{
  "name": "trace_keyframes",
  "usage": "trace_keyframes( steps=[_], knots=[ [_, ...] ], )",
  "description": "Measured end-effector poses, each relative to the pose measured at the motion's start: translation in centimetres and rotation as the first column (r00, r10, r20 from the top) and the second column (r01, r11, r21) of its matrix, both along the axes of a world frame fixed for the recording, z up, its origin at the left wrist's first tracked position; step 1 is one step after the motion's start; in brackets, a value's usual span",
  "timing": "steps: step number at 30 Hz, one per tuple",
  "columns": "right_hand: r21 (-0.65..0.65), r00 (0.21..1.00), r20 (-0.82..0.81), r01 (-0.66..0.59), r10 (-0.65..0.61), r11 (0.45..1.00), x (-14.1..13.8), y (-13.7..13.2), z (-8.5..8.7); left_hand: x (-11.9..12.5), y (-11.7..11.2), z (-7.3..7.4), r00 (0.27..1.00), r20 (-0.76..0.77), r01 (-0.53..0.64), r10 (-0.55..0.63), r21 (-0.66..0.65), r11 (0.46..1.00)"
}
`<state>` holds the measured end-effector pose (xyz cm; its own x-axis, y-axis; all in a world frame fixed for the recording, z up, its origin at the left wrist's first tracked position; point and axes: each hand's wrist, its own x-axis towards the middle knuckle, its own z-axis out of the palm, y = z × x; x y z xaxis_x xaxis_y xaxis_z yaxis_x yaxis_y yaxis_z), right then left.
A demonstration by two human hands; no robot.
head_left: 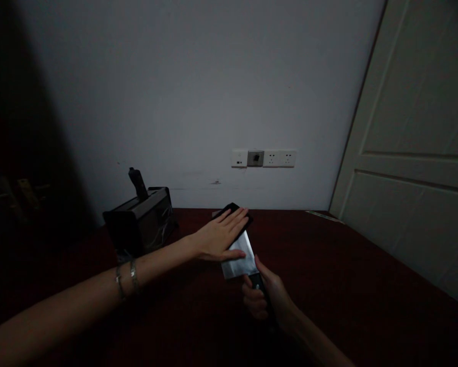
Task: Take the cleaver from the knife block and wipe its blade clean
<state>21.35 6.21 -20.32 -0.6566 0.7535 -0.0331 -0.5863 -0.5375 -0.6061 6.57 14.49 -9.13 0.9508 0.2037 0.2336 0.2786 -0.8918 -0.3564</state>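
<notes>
Right hand wrapped round the handle of the cleaver; left hand open and flat, fingers over a dark flat piece at the blade's far end. Looks like a steadying step, and the next move calls for fingers clear of that edge. Dark box left of the cleaver, wall beyond it, roomy tabletop to its right.

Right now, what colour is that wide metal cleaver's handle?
The cleaver's handle is black, showing best in the head view.
</notes>
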Motion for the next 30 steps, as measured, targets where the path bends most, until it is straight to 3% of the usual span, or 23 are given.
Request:
trace_keyframes(
  steps=[3, 5, 13, 17, 21, 24, 27, 30],
  knots=[
    [-0.034, 0.998, 0.037, 0.049, -0.048, 0.998, 0.3, -0.1, 0.5, 0.2, -2.5, -0.9, 0.993, -0.044, 0.109, -0.111, -0.036, 0.993],
    [-0.029, 0.996, 0.05, 0.073, -0.071, 0.997, 0.4, -0.2, 0.7, 0.2, -2.9, -0.9, 0.99, -0.056, 0.127, -0.13, -0.04, 0.991],
    [0.077, 0.995, -0.096, -0.015, 0.022, 0.997, -0.1, -0.2, 0.3, 0.8, 1.5, 1.5, 0.995, 0.033, -0.093, 0.092, 0.04, 0.995],
    [0.036, 0.989, -0.148, -0.019, 0.024, 0.999, 0.4, 0.1, 0.9, 1.4, -1.0, 0.4, 0.999, -0.001, -0.036, 0.036, 0.007, 0.999],
    [-0.041, 0.987, -0.153, 0.047, -0.053, 0.998, 0.9, 0.3, 1.3, 1.6, -3.4, -0.6, 0.998, -0.036, 0.055, -0.056, -0.027, 0.998],
    [-0.014, 0.984, -0.169, 0.051, -0.052, 0.999, 0.8, 0.2, 1.2, 1.5, -2.3, -0.4, 0.999, -0.039, 0.035, -0.036, -0.028, 0.999],
    [0.041, 0.979, -0.205, 0.023, -0.014, 0.999, 0.7, 0.2, 0.9, 1.4, -0.3, -0.1, 0.998, -0.015, -0.058, 0.058, -0.031, 0.998],
    [0.049, 0.976, -0.219, -0.003, 0.014, 0.999, 0.7, 0.5, 0.5, 1.3, -0.1, -0.4, 0.996, -0.017, -0.087, 0.087, -0.032, 0.996]
  ],
)
